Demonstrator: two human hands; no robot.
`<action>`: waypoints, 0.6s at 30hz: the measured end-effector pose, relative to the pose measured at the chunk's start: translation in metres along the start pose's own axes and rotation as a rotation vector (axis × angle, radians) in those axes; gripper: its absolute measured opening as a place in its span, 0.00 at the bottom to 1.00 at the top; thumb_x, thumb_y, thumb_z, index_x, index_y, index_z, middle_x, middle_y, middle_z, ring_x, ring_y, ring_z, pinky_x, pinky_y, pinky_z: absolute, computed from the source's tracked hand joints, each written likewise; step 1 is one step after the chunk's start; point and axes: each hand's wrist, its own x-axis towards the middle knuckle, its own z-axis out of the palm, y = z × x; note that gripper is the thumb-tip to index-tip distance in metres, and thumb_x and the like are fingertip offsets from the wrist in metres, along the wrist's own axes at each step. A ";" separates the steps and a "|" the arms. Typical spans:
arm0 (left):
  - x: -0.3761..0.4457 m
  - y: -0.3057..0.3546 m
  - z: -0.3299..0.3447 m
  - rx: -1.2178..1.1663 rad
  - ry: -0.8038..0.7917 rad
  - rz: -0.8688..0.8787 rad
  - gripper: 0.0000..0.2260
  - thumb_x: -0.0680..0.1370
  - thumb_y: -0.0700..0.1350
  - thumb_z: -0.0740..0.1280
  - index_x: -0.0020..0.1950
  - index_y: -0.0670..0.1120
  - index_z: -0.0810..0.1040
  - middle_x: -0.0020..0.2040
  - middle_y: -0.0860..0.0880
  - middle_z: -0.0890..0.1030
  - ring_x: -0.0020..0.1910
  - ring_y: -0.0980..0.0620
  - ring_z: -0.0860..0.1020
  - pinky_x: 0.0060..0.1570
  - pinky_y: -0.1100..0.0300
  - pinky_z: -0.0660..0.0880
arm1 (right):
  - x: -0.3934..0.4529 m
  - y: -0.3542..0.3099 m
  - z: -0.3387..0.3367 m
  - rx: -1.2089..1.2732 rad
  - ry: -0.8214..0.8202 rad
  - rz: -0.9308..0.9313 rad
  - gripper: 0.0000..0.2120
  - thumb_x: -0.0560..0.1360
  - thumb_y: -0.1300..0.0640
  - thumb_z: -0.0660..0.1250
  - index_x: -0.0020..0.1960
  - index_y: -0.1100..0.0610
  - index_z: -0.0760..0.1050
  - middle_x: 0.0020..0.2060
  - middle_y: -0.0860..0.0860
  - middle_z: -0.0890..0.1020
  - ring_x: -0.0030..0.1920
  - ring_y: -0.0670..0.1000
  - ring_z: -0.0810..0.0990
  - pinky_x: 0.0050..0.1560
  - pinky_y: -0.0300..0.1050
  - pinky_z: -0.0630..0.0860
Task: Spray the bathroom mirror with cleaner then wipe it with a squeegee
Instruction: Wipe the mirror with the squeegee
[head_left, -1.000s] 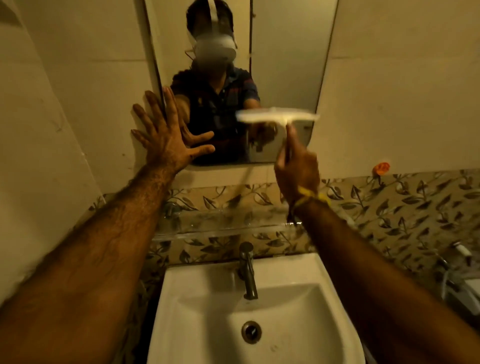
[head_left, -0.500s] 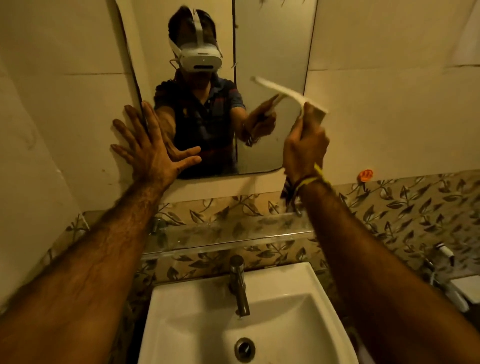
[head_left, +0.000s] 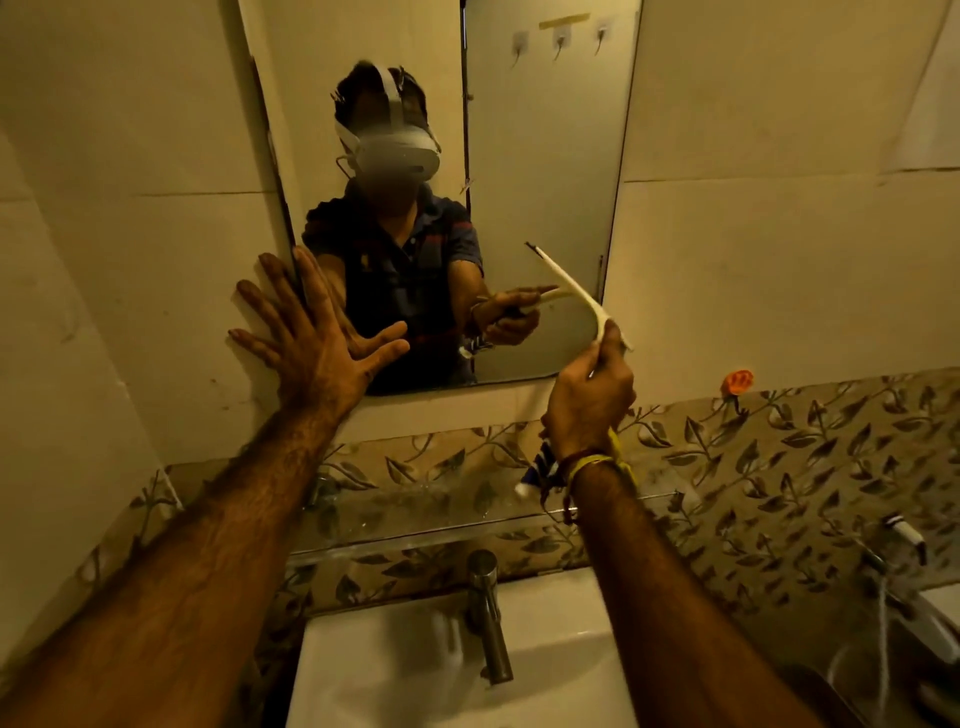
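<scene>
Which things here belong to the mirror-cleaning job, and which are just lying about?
Belonging to the job:
mirror
squeegee, held in the right hand
left hand, flat against the mirror's edge

Just lying about:
tap
sink
glass shelf
orange wall hook

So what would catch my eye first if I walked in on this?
Likely the mirror at top centre, reflecting the person in a white headset. Next, the left hand spread flat across the mirror's left edge, and the right hand holding a white squeegee tilted at its lower right. Below sits a white sink with a steel tap.
</scene>
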 end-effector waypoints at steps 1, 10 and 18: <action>0.000 0.000 -0.001 -0.003 -0.004 0.002 0.62 0.61 0.83 0.53 0.82 0.44 0.41 0.81 0.35 0.43 0.78 0.27 0.42 0.66 0.21 0.41 | -0.006 -0.001 0.003 0.025 0.015 0.031 0.19 0.81 0.59 0.58 0.71 0.55 0.72 0.41 0.47 0.77 0.31 0.38 0.71 0.32 0.16 0.64; -0.004 -0.011 -0.007 -0.132 -0.004 0.071 0.46 0.77 0.73 0.47 0.81 0.44 0.33 0.82 0.41 0.36 0.79 0.34 0.34 0.70 0.23 0.38 | -0.067 -0.015 0.044 0.251 0.168 0.331 0.18 0.82 0.62 0.57 0.70 0.61 0.71 0.60 0.60 0.81 0.58 0.57 0.80 0.43 0.15 0.63; -0.006 -0.023 -0.026 -0.206 -0.123 0.117 0.40 0.78 0.68 0.42 0.80 0.47 0.31 0.81 0.46 0.32 0.78 0.41 0.29 0.73 0.29 0.35 | -0.124 -0.047 0.076 0.371 0.106 0.560 0.19 0.82 0.59 0.56 0.72 0.56 0.69 0.61 0.60 0.80 0.55 0.59 0.82 0.53 0.57 0.81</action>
